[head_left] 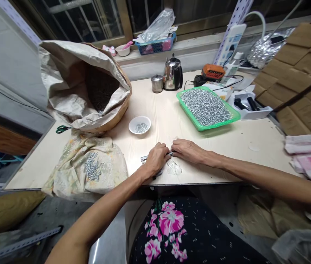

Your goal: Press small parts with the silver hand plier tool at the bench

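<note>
Near the table's front edge, my left hand (157, 158) is closed, its fingers round a small metal piece (171, 153) that also meets my right hand (188, 151). The fingers of my right hand are pinched together at the piece's other end. Beneath my left hand lies a metal tool (144, 158), mostly hidden by the palm. A small whitish scrap (174, 168) rests just below the fingers. Beyond my hands stand a white bowl (140, 125) with small metal pins and a green tray (207, 109) heaped with similar pins.
At left, a large open sack (69, 88) stands behind a patterned cloth (111, 161) bearing metal pins. Green-handled scissors (62, 129) lie beside it. A kettle (172, 74), metal jar (157, 84) and orange battery (213, 72) are at the back, cardboard (295, 79) at right.
</note>
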### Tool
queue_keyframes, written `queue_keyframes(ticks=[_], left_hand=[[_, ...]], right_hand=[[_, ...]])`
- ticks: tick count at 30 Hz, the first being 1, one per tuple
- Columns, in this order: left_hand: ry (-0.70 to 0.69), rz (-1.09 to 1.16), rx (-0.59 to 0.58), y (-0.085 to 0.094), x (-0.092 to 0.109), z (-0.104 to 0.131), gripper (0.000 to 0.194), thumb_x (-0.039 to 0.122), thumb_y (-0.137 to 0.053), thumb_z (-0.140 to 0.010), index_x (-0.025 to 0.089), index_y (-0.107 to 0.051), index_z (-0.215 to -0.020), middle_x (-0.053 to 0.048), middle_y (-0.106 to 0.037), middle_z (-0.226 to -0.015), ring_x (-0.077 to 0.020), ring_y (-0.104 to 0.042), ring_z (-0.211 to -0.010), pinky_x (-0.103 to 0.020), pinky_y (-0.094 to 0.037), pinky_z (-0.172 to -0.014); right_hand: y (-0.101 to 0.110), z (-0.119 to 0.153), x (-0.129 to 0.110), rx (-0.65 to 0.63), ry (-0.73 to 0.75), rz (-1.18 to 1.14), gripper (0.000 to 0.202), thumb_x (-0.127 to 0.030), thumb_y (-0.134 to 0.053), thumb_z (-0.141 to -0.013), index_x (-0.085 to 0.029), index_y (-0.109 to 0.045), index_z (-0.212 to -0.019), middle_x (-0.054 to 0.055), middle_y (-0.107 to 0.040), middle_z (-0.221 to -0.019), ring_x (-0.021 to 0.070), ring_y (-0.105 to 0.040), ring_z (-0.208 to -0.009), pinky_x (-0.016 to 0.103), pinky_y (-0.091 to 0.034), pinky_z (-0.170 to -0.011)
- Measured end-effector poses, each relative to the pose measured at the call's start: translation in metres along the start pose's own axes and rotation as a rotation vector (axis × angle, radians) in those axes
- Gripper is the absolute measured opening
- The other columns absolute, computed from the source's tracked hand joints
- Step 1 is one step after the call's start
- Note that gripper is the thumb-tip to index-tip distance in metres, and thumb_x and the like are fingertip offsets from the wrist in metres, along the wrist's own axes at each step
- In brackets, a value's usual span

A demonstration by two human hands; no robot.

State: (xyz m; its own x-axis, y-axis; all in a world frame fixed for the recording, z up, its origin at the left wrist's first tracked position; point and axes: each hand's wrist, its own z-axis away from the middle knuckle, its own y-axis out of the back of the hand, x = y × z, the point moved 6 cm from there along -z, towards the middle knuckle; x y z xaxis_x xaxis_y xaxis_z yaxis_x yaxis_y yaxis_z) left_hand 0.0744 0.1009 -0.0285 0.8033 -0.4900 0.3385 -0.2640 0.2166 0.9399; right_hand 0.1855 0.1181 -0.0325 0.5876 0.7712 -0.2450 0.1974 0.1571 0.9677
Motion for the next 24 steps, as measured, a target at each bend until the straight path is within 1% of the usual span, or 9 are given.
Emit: queue_keyframes(ticks=[1,3,5,7,10,13,16,21,24], left_hand=[[0.003,0.009,0.006,0.0,-0.001,0.003,0.016,0.027,-0.064,-0.088,0.015,-0.066,-0.098,-0.008,-0.065,-0.098,-0.0237,-0.055,-0.1,-0.035,-0.047,-0.086],[0.0,0.043,0.045,0.005,-0.006,0.012,0.043,0.034,-0.071,-0.082,0.015,-0.06,-0.12,-0.012,-0.062,-0.12,-0.027,-0.052,-0.113,-0.039,-0.047,-0.094],[0.017,0.089,0.136,0.016,-0.017,0.026,0.066,0.039,-0.074,-0.079,0.015,-0.05,-0.135,-0.016,-0.052,-0.138,-0.0295,-0.046,-0.125,-0.043,-0.043,-0.101],[0.094,0.127,0.253,0.032,-0.034,0.046,0.059,0.039,-0.068,-0.084,0.015,-0.05,-0.135,-0.016,-0.051,-0.139,-0.0284,-0.046,-0.127,-0.043,-0.041,-0.104],[0.261,0.138,0.349,0.051,-0.059,0.081,0.029,0.032,-0.054,-0.094,0.015,-0.067,-0.114,-0.011,-0.067,-0.112,-0.0236,-0.057,-0.108,-0.038,-0.044,-0.097],[0.391,0.107,0.296,0.052,-0.069,0.109,0.024,0.028,-0.052,-0.093,0.016,-0.073,-0.088,-0.008,-0.069,-0.089,-0.0211,-0.06,-0.091,-0.033,-0.044,-0.085],[0.496,0.124,0.186,0.036,-0.066,0.121,0.028,0.033,-0.056,-0.09,0.016,-0.072,-0.075,-0.007,-0.068,-0.081,-0.019,-0.06,-0.081,-0.029,-0.042,-0.076],[0.691,0.214,0.024,0.011,-0.06,0.113,0.029,0.045,-0.066,-0.079,0.017,-0.071,-0.073,-0.005,-0.069,-0.078,-0.0173,-0.059,-0.073,-0.027,-0.034,-0.062],[0.692,0.287,-0.028,0.007,-0.061,0.102,0.026,0.04,-0.068,-0.075,0.016,-0.069,-0.067,-0.001,-0.063,-0.064,-0.0146,-0.054,-0.064,-0.025,-0.03,-0.057]], right_hand=[[0.001,0.001,0.001,-0.018,-0.014,0.013,0.013,-0.03,-0.057,-0.092,-0.017,-0.06,-0.092,0.008,-0.059,-0.09,0.0215,-0.052,-0.084,0.033,-0.041,-0.074],[0.004,0.003,0.001,-0.052,-0.024,0.04,0.044,-0.041,-0.072,-0.081,-0.014,-0.058,-0.112,0.014,-0.059,-0.106,0.0262,-0.053,-0.093,0.037,-0.043,-0.076],[0.009,0.004,-0.007,-0.038,0.009,0.051,0.071,-0.05,-0.078,-0.073,-0.013,-0.05,-0.128,0.019,-0.054,-0.123,0.0313,-0.051,-0.103,0.041,-0.044,-0.08],[0.013,0.005,-0.022,0.029,0.077,0.024,0.063,-0.05,-0.071,-0.081,-0.013,-0.051,-0.128,0.019,-0.053,-0.126,0.0314,-0.05,-0.107,0.043,-0.043,-0.084],[0.004,0.003,-0.046,0.084,0.15,-0.069,0.033,-0.042,-0.055,-0.094,-0.016,-0.058,-0.114,0.013,-0.059,-0.109,0.0251,-0.052,-0.097,0.039,-0.042,-0.084],[-0.015,-0.004,-0.058,0.054,0.113,-0.078,0.021,-0.035,-0.053,-0.096,-0.016,-0.059,-0.104,0.009,-0.059,-0.1,0.0224,-0.051,-0.089,0.036,-0.04,-0.08],[-0.029,-0.01,-0.06,0.032,0.074,-0.076,0.015,-0.029,-0.049,-0.098,-0.016,-0.057,-0.098,0.008,-0.059,-0.095,0.0214,-0.052,-0.087,0.035,-0.039,-0.077],[-0.029,-0.009,-0.062,0.117,0.093,-0.096,0.014,-0.027,-0.046,-0.1,-0.017,-0.054,-0.092,0.007,-0.057,-0.092,0.0199,-0.049,-0.083,0.032,-0.037,-0.073],[-0.025,-0.004,-0.067,0.214,0.125,-0.024,0.02,-0.028,-0.043,-0.101,-0.017,-0.055,-0.09,0.007,-0.056,-0.088,0.0203,-0.048,-0.08,0.033,-0.037,-0.071]])
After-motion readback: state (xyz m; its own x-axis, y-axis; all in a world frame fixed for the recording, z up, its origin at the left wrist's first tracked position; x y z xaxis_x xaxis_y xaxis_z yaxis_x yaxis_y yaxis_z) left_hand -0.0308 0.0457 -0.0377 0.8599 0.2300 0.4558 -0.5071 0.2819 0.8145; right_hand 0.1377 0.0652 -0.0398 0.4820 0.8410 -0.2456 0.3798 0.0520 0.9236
